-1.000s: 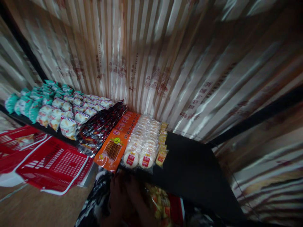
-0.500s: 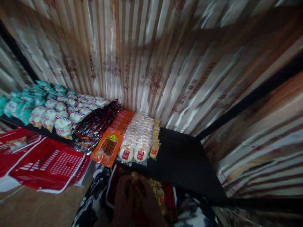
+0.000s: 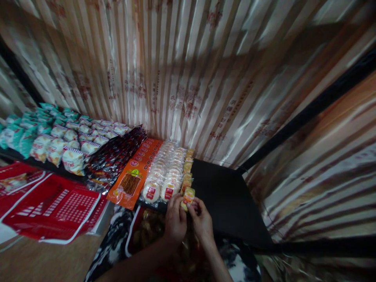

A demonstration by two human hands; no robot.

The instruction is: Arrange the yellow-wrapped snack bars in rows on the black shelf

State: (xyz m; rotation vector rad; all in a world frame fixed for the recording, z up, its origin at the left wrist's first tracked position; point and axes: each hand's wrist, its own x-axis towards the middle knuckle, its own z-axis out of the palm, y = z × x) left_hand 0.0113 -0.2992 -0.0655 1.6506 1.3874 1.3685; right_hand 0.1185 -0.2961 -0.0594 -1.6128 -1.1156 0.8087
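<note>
Between my two hands is a small yellow snack packet (image 3: pixel 188 196) with an orange and red label, held up at the front edge of the black shelf. My left hand (image 3: pixel 176 219) grips its left side, and my right hand (image 3: pixel 202 220) pinches its right side. Just behind it runs a row of similar yellow packets (image 3: pixel 187 168). Left of that row stand two rows of clear-wrapped round white crackers (image 3: pixel 170 176) with red labels. Below my hands, a red bag with a white edge (image 3: pixel 129 239) sits on my lap, with yellow packets inside, partly hidden by my arms.
The black shelf (image 3: pixel 226 199) extends to the right, by a black frame bar (image 3: pixel 293 121). Leftward lie an orange snack pouch (image 3: pixel 132 176), dark packets (image 3: pixel 113 156), white bags (image 3: pixel 73 158) and green bags (image 3: pixel 17 135). Red printed bags (image 3: pixel 55 207) are at lower left. A striped curtain (image 3: pixel 164 70) hangs behind.
Both hands have risen from the red bag to the shelf's front edge, bringing a yellow snack packet into plain view. The camera view has shifted slightly.
</note>
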